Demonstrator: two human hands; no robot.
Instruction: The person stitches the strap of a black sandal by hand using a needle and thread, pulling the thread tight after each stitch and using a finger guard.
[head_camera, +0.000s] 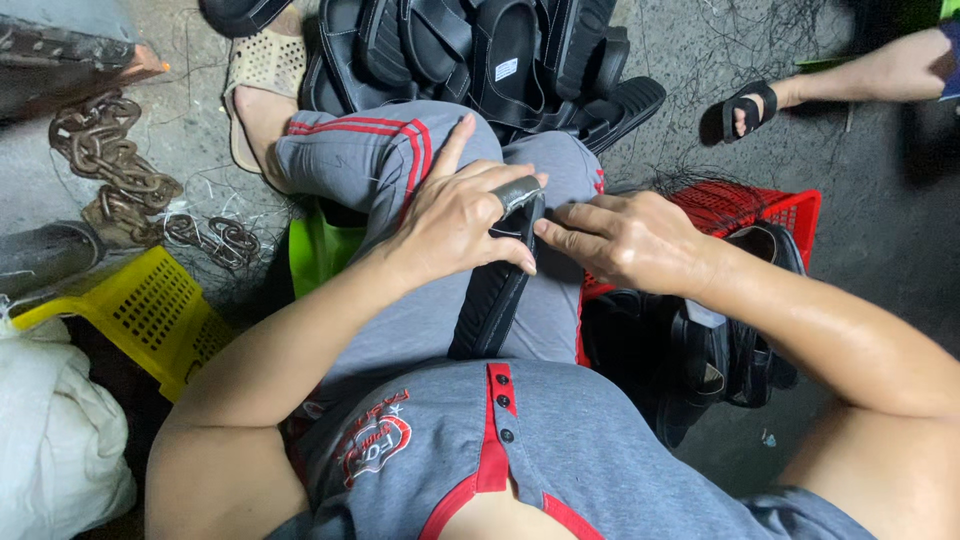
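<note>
Grey shirt (560, 440) with red trim fills the bottom of the view, and just past it the person's grey trousers (420, 310) carry a black sandal (495, 290) lying lengthwise on the lap, toe end away from the body. Left hand (455, 220) sits on top of the sandal's far end — its fingers (500, 255) are curled around the strap and sole, clamped on it, with the index finger pointing away. Right hand (630, 240) comes in from the other side; its fingers (565, 232) are held together and stretched flat, their tips touching the sandal's edge just beside the left hand, not wrapped around it. Near the right forearm stands a red basket (770, 210) with more black sandals (730, 350) in it and beside it on the floor. Beyond the knees lies a heap of black sandals (480, 50). On the left side are a yellow basket (150, 310), a rusty chain (110, 160), a white cloth bundle (50, 440) and something green (315, 250) under the thigh. Another person's foot (745, 108) in a black sandal shows at the top right — well apart from the hands.
</note>
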